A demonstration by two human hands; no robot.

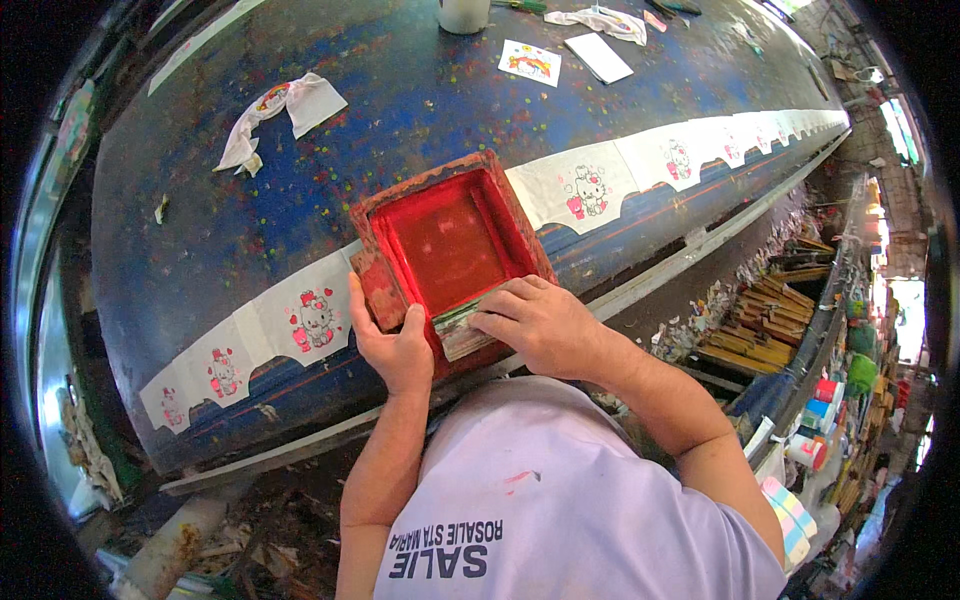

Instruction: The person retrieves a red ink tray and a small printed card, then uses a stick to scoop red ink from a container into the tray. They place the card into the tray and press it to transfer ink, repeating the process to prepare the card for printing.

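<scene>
A silk-screen frame [515, 200] with red ink in its well lies over the row of white cloth pieces near the table's front edge. My left hand [392, 345] grips a reddish wooden block [378, 288] on the frame's left side, thumb and fingers on either side of it. With its fingers bent over the top, my right hand [550, 325] holds a squeegee [460, 338] at the near end of the well. To the left lies a cloth piece [318, 320] printed with a cartoon cat in pink, red and black; another printed piece [588, 192] lies to the right. The frame hides the cloth beneath it.
The long, ink-spotted dark blue table [300, 180] curves away to the right. On it lie a crumpled cloth [262, 120], a printed card [530, 63], a white pad [598, 58] and a pale container [463, 15]. Stacked wooden frames [770, 320] and paint jars [820, 405] stand at right.
</scene>
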